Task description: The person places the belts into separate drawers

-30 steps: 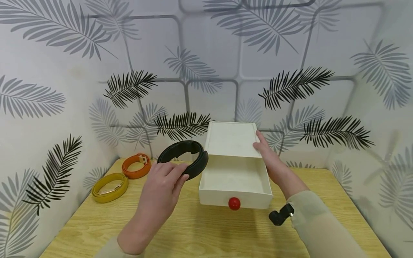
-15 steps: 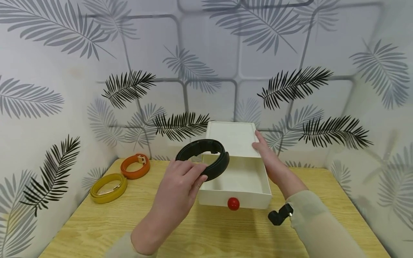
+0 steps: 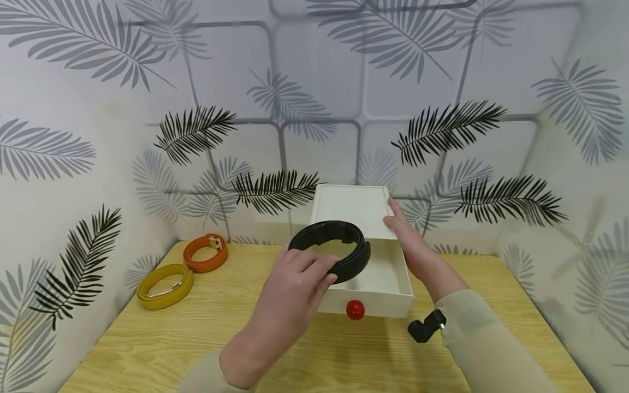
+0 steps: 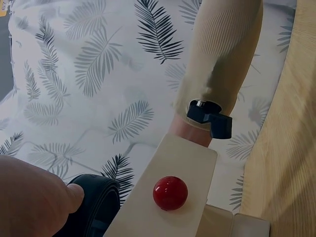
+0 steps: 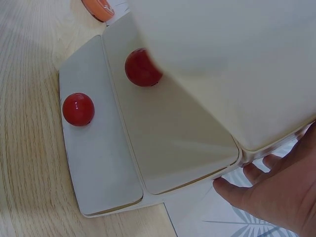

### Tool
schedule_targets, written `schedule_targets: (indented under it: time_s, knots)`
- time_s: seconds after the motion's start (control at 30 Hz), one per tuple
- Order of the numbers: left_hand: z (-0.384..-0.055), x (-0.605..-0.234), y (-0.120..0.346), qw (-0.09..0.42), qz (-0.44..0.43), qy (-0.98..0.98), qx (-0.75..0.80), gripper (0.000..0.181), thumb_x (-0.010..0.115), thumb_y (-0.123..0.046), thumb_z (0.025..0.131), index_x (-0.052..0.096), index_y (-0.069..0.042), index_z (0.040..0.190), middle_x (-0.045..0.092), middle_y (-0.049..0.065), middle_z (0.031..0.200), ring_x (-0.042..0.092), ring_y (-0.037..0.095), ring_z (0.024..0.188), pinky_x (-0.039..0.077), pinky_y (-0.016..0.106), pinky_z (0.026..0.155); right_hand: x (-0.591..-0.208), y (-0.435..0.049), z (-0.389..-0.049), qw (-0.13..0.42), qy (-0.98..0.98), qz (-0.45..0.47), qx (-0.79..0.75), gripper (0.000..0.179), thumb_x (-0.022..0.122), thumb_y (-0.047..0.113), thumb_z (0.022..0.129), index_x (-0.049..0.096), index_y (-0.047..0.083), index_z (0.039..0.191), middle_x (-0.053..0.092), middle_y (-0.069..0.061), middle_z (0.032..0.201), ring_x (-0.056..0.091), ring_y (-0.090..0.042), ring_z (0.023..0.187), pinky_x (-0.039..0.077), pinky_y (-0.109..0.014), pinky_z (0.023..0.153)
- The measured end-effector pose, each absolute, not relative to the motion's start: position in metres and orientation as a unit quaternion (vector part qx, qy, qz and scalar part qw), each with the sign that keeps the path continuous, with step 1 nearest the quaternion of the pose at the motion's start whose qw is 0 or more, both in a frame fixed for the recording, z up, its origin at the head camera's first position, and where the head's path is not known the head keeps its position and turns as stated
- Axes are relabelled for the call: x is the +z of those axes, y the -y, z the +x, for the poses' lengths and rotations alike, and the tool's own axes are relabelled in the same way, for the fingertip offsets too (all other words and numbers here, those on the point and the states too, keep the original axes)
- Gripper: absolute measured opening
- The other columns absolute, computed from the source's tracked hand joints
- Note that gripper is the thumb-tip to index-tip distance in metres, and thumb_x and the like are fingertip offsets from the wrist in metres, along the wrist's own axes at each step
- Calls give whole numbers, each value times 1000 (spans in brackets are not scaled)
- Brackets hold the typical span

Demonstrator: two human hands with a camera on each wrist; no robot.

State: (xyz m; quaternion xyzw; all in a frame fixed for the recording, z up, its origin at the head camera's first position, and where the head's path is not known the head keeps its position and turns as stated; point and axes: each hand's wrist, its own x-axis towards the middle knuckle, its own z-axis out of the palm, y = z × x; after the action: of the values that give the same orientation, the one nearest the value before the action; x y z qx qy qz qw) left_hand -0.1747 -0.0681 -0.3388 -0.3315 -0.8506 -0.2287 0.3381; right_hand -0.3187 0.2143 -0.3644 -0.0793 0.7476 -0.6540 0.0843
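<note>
My left hand [image 3: 290, 289] pinches a coiled black belt [image 3: 355, 266] between thumb and fingers. The belt is tilted and hangs over the pulled-out top drawer [image 3: 385, 304] of a white drawer cabinet [image 3: 351, 204]. A red round knob [image 3: 355, 310] sits on the drawer's front. The part of the drawer's inside that shows is bare; the belt and left hand hide the rest. On the cabinet's right side rests my right hand [image 3: 417, 251], its thumb and fingers touching the wall. Below, two closed drawers with red knobs [image 5: 78, 109] show in the right wrist view.
An orange coiled belt [image 3: 206, 266] and a yellow coiled belt [image 3: 167, 300] lie at the left of the wooden table [image 3: 196, 349]. Leaf-patterned walls [image 3: 324, 82] stand behind and on both sides. A black device [image 3: 426, 326] is strapped to the right wrist.
My left hand has carried the black belt rightward from beside the cabinet to over the open drawer, slightly lower now. The right hand and cabinet have stayed in place.
</note>
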Motion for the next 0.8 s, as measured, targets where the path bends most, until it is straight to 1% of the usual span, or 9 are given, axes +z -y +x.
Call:
schedule_targets:
  time_s: [0.17,0.3,0.37,0.43,0.53,0.57,0.6,0.67,0.8]
  knots:
    - [-174,-339,62,332,-334,853,-224,25,83,-17,101,81,-14,125,76,1,108,67,29,105,48,74,110,-364,-213,-321,86,-749,-69,-654,73,31,39,117,-14,43,175,-18,-2,183,12,-38,162,41,-59,113]
    - [-174,-339,59,340,-347,846,-221,24,84,-17,100,81,-13,123,75,2,106,67,31,104,52,68,107,-364,-213,-323,90,-746,-62,-657,74,31,38,117,-13,43,175,-19,0,183,5,-35,165,36,-62,119]
    - [-174,-339,57,344,-355,841,-220,23,85,-17,99,80,-13,121,76,2,106,67,30,104,55,63,104,-363,-212,-326,85,-740,-64,-664,75,32,35,116,-13,36,176,-20,-5,183,1,-36,166,30,-61,124]
    - [-174,-338,56,345,-361,838,-221,22,85,-16,99,80,-12,120,76,3,106,68,30,104,56,58,102,-362,-212,-327,86,-739,-63,-665,75,32,35,116,-13,36,176,-21,-5,183,-1,-35,167,26,-61,126]
    - [-175,-336,54,337,-368,838,-220,21,84,-16,99,81,-11,119,77,2,106,69,26,104,57,49,98,-362,-212,-326,83,-739,-67,-665,75,32,34,116,-13,37,176,-21,-5,183,-2,-34,167,25,-61,127]
    - [-175,-335,53,332,-370,839,-219,21,84,-17,100,81,-11,120,77,2,105,69,25,103,56,47,96,-363,-213,-324,84,-741,-67,-662,74,32,35,116,-13,41,175,-20,-3,183,-1,-33,166,27,-62,126]
    - [-176,-335,52,329,-371,841,-218,21,83,-17,101,81,-11,120,77,2,104,69,25,103,56,46,96,-364,-213,-323,86,-743,-68,-660,73,32,37,117,-13,44,175,-19,-1,182,-1,-32,166,28,-63,125]
    - [-176,-335,51,322,-373,843,-216,21,83,-19,101,81,-12,121,77,1,103,69,24,102,56,43,94,-365,-213,-322,83,-742,-73,-662,73,32,37,117,-12,44,175,-18,-1,183,0,-33,166,28,-63,125]
    - [-177,-335,48,321,-379,841,-214,23,82,-20,102,80,-12,123,77,1,101,69,23,99,56,41,91,-365,-212,-321,81,-740,-78,-663,73,32,37,117,-12,43,175,-17,-1,183,-1,-32,166,23,-63,127]
